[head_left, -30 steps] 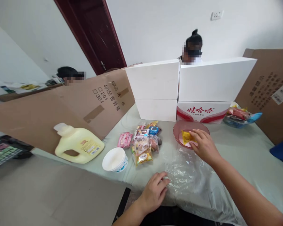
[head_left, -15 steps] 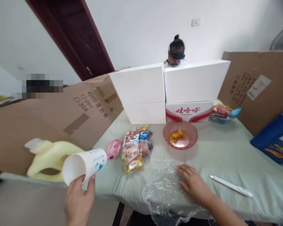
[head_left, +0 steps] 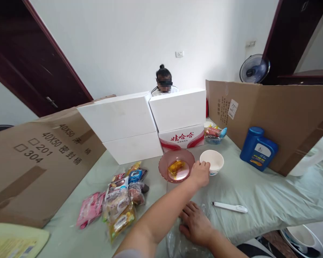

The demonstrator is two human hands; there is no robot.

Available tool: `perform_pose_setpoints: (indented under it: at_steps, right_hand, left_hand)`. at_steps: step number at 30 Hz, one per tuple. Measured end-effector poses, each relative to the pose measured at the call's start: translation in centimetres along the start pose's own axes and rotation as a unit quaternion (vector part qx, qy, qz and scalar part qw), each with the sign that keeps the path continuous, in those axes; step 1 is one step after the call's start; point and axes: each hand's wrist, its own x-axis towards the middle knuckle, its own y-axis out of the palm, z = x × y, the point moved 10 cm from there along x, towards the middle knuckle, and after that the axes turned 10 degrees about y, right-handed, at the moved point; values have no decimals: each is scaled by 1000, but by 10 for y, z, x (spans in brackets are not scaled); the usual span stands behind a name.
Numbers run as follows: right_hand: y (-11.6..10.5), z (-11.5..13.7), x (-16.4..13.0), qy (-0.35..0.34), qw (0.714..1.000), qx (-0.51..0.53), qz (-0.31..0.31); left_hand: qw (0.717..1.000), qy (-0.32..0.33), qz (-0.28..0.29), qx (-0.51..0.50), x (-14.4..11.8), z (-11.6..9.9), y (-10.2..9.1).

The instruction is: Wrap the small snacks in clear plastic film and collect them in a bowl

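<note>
My left hand reaches across and grips the rim of the white paper cup, which stands on the desk just beside the pink bowl with a yellow snack packet inside. My right hand lies flat on the clear plastic bag at the desk's near edge, a white pen close by.

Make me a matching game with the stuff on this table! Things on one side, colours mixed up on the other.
Things:
1. bowl with the yellow snack in it
2. cup touched by the left hand
3. jug by the cardboard wall
4. pen near the right hand

Colours:
A. blue
B. white, long and thin
C. pink, see-through
D. white, round

Pairs: 1-C, 2-D, 3-A, 4-B
</note>
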Motion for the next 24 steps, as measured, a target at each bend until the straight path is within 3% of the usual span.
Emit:
perform_pose_setpoints:
  at_steps: [3, 5, 8, 9, 11, 14, 18, 21, 24]
  right_hand:
    - [-3, 0, 0, -1, 1000, 11, -8]
    - [-2, -2, 1, -1, 1000, 12, -14]
    - [9, -8, 2, 7, 1000, -3, -13]
    - [13, -10, 3, 10, 1000, -13, -13]
    - [20, -13, 2, 9, 999, -35, -22]
    - [17, -8, 1, -18, 998, -50, -38]
    - [8, -9, 4, -42, 997, -71, -4]
    - [-5, -26, 14, -22, 993, -111, -12]
    - [-24, -47, 22, 4, 988, -141, -56]
  left_hand:
    - [1000, -28, 10, 6, 32, 11, 12]
    - [999, -44, 1, 11, 30, 12, 10]
    - [998, 0, -64, 6, -6, -5, -2]
    - [995, 34, -97, -5, -26, -14, -6]
    - [989, 89, -109, -47, -75, -22, 0]
    - [988, 45, -113, -100, -156, 5, 19]
    - [995, -28, -82, -42, -237, 60, 41]
    - [995, -92, -41, 12, -266, 98, 49]
    - [990, -129, -53, 16, -272, 114, 43]
